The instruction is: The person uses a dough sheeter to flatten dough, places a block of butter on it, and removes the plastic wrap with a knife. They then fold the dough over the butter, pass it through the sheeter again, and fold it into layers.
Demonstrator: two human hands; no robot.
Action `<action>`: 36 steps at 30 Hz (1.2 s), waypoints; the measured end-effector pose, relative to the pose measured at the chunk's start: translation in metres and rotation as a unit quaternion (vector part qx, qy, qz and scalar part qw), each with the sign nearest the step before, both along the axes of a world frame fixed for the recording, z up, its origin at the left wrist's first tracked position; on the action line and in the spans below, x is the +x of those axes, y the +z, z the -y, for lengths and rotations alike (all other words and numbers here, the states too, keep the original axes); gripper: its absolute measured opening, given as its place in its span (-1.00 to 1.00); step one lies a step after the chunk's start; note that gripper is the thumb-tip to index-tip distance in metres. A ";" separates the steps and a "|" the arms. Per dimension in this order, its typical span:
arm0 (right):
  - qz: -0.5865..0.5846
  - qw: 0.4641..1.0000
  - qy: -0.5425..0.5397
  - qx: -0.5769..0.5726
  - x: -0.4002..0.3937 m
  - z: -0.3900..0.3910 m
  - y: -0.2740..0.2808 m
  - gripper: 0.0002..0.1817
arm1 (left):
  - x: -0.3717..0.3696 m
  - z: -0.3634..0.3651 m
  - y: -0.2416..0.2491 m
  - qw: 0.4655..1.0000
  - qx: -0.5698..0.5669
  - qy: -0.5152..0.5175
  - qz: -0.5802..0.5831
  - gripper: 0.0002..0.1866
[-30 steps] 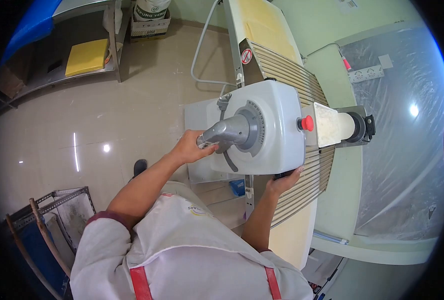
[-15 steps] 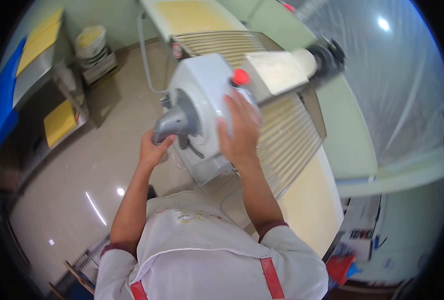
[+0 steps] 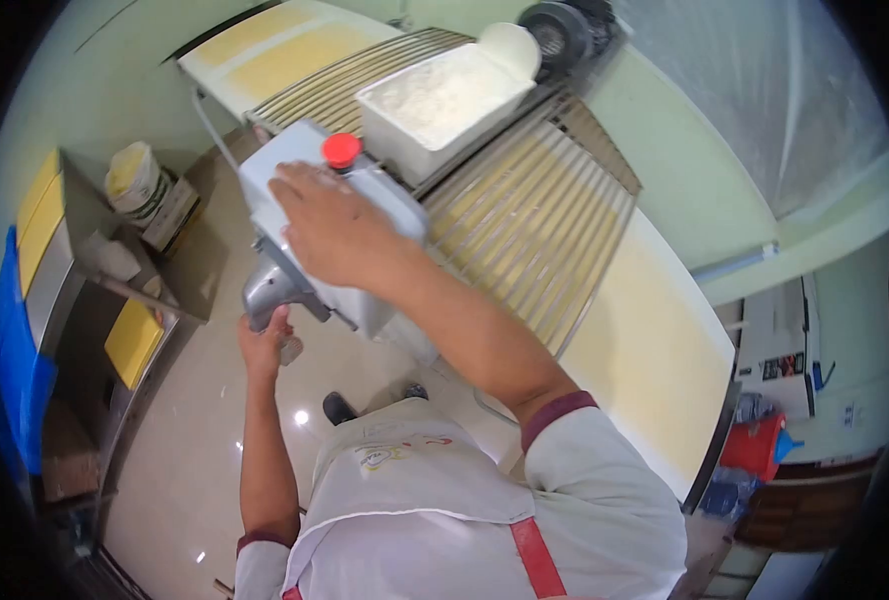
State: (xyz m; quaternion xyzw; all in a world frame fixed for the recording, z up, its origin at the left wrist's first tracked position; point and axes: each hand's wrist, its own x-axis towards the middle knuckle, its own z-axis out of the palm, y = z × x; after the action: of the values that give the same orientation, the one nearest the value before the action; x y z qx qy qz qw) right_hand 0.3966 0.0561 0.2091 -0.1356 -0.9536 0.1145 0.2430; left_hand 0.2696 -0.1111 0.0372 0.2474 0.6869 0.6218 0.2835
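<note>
A dough sheeter with a light grey housing [image 3: 300,150] stands in front of me. My left hand [image 3: 262,345] is closed around the grey lever handle [image 3: 269,291] on the housing's near side. My right hand [image 3: 333,228] lies over the top of the housing with its fingers extended, holding nothing. Just beyond those fingers is a red mushroom-shaped button [image 3: 342,150]. A white tub [image 3: 393,138] behind the housing contains pale powder that looks like flour [image 3: 440,98].
Metal bar guards [image 3: 535,225] cover both sides of the sheeter, over a belt [image 3: 655,350] dusted yellowish. A motor [image 3: 555,38] sits behind the tub. To the left are a shelf with yellow boards [image 3: 135,342], a blue sheet [image 3: 23,370] and a bucket [image 3: 137,185].
The view has swung, placing the machine further left and showing more of the tub. My right hand has shifted across the housing top. My left hand stays on the lever handle.
</note>
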 end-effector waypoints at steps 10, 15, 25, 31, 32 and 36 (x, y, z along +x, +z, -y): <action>0.168 0.985 -0.028 0.010 -0.105 -0.043 0.013 -0.53 | -0.006 0.017 -0.022 0.982 0.085 -0.103 0.130 -0.57; 0.392 0.909 -0.134 -0.045 -0.161 -0.064 0.024 -0.44 | -0.002 0.014 -0.019 0.988 0.044 -0.098 0.108 -0.58; 0.406 0.898 -0.151 -0.071 -0.183 -0.109 -0.002 -0.52 | -0.006 0.013 -0.017 0.993 0.024 -0.102 0.055 -0.60; 0.411 0.897 -0.153 -0.053 -0.182 -0.112 -0.003 -0.50 | -0.012 0.009 -0.020 0.995 0.058 -0.083 -0.008 -0.65; 0.416 0.896 -0.150 -0.047 -0.181 -0.111 -0.002 -0.47 | -0.016 0.008 -0.025 0.993 0.075 -0.084 -0.028 -0.64; 0.439 0.875 -0.196 -0.053 -0.183 -0.087 0.017 -0.29 | -0.047 0.005 -0.028 0.967 0.106 -0.132 -0.193 -0.71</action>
State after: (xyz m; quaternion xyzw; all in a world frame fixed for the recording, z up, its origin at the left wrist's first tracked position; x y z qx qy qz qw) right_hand 0.2139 0.1434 0.2260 -0.3684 -0.9089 0.0434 -0.1907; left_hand 0.2226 -0.1161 0.0088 0.4795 0.6200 0.5890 0.1970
